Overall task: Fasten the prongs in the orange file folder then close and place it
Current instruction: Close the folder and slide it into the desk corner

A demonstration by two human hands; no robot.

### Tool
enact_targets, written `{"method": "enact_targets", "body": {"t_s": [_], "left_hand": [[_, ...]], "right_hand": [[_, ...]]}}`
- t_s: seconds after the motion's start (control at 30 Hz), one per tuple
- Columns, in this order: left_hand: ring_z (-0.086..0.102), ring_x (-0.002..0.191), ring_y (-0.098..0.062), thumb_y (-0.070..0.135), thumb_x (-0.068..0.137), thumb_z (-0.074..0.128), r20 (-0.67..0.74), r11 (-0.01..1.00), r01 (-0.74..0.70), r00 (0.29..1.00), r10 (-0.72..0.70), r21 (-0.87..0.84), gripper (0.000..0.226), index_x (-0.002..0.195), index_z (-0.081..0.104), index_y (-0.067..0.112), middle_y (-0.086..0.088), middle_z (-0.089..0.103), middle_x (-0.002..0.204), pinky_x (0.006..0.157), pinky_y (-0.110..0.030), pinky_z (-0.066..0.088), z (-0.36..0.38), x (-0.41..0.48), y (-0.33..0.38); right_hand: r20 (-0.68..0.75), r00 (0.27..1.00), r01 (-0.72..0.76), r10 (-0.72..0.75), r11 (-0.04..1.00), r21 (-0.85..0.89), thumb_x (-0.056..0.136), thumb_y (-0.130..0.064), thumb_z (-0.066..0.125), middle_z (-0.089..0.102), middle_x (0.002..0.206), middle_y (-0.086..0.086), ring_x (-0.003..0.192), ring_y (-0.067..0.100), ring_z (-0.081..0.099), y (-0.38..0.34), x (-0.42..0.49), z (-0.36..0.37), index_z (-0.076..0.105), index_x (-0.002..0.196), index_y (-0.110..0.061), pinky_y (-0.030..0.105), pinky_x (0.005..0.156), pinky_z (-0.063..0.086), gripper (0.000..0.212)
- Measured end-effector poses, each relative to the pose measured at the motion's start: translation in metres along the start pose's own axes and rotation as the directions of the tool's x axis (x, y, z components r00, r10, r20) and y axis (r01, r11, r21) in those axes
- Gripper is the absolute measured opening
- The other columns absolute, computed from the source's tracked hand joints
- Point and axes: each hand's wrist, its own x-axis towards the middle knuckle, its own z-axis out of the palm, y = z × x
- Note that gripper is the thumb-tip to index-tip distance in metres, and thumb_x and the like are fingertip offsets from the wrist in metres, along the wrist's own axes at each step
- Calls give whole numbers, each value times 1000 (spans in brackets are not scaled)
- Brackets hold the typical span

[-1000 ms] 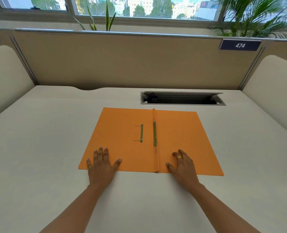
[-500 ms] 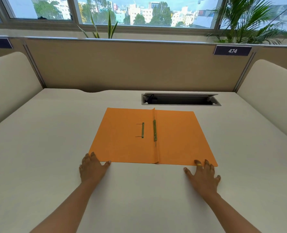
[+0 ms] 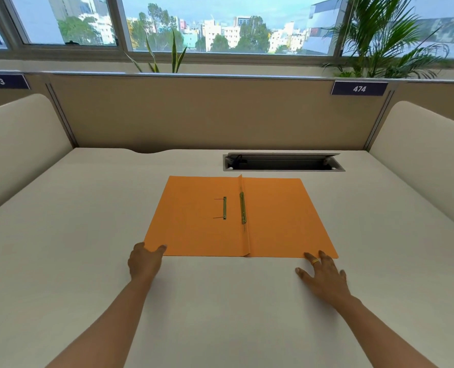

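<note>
Desk (image 3: 61,261) first: we have a broad pale surface ahead of us, walled by low partitions, with a cable slot (image 3: 283,162) set into it at the far side. Lying open and flat on the middle of it, just nearer than that slot, is the orange file folder (image 3: 281,216), directly ahead of both hands. Its spine runs straight away from us, so the two covers spread out to left and right.

Our left hand (image 3: 143,261) rests at the near left corner, fingers loosely spread, thumb lying on the orange edge and holding nothing. Our right hand (image 3: 323,274) lies flat on the desk at the near right corner, fingers splayed, fingertips just touching the near edge, also empty.

Smallest of all is the fastener. A green strip (image 3: 243,207) lies along the spine, parallel to it. Just left of it, on the left cover, sits a shorter green bar (image 3: 225,208), also parallel to the spine, with two thin prongs (image 3: 218,199) pointing off to the left.

We judge that the fastening has not yet begun, and that everything turns on this: both pieces sit at the middle of the folder, well beyond our hands. The loose bar lies left of the spine, so our left hand is the nearer one.
</note>
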Motion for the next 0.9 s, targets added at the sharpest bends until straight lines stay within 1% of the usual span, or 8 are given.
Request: {"method": "enact_targets", "body": {"t_s": [0.17, 0.43, 0.5, 0.53, 0.57, 0.63, 0.8, 0.9], "left_hand": [[35, 135, -34, 31, 89, 59, -9, 977, 78, 997, -81, -198, 67, 142, 31, 3, -18, 38, 147, 107, -43, 32, -3, 0, -2], [46, 124, -39, 35, 85, 63, 12, 936, 165, 985, -170, -312, 67, 138, 37, 5, -16, 44, 141, 104, -45, 39, -9, 3, -4], [50, 117, -37, 36, 83, 64, 37, 924, 182, 983, -180, -336, 55, 123, 52, 1, -15, 54, 126, 101, -43, 42, -10, 6, -4], [54, 103, -35, 35, 83, 64, 46, 919, 180, 984, -175, -352, 37, 102, 60, 3, -13, 59, 106, 96, -38, 43, -9, 7, -4], [52, 84, -30, 34, 84, 64, 52, 911, 180, 983, -174, -371, 27, 77, 56, 8, -8, 53, 83, 88, -34, 41, -9, 5, -2], [36, 60, -18, 31, 85, 63, 49, 894, 192, 981, -188, -404, 35, 62, 41, 16, -1, 35, 66, 75, -31, 37, -10, 6, 0], [45, 80, -23, 38, 83, 63, 78, 836, 223, 974, -213, -500, 36, 100, 49, 9, -8, 47, 102, 79, -35, 40, -20, 6, 3], [47, 68, -16, 32, 87, 60, 92, 789, 201, 979, -181, -581, 28, 100, 49, 10, -4, 49, 82, 65, -26, 41, -23, 10, 6]], "right_hand": [[12, 1000, 15, -15, 999, 29, 90, -52, 40, 7, 157, 6, 146, 21, 4, 2, 1, -1, 20, 144, -29, 55, 115, 11, 62], [26, 999, 27, -28, 999, 43, 89, -54, 42, 7, 158, 4, 146, 19, 5, 7, 4, -4, 21, 143, -31, 55, 115, 10, 63], [28, 999, 27, -28, 999, 43, 89, -54, 42, 7, 158, 4, 146, 19, 5, 7, 4, -3, 21, 143, -31, 55, 115, 10, 63], [28, 999, 26, -27, 999, 45, 89, -54, 42, 6, 158, 4, 146, 19, 5, 7, 4, -3, 21, 143, -31, 55, 115, 10, 63], [27, 999, 25, -26, 999, 46, 89, -54, 42, 7, 158, 4, 146, 19, 5, 7, 4, -3, 21, 143, -31, 55, 115, 10, 63], [27, 999, 26, -27, 999, 47, 88, -54, 42, 7, 158, 4, 146, 19, 5, 7, 5, -3, 21, 143, -31, 55, 115, 9, 63], [37, 999, 22, -23, 999, 46, 88, -54, 43, 5, 158, 4, 146, 19, 3, 6, 5, -4, 20, 143, -31, 55, 115, 9, 63], [52, 999, 11, -14, 999, 53, 88, -54, 43, 3, 158, 4, 146, 20, 2, 5, 6, -4, 19, 143, -31, 56, 114, 9, 64]]}}
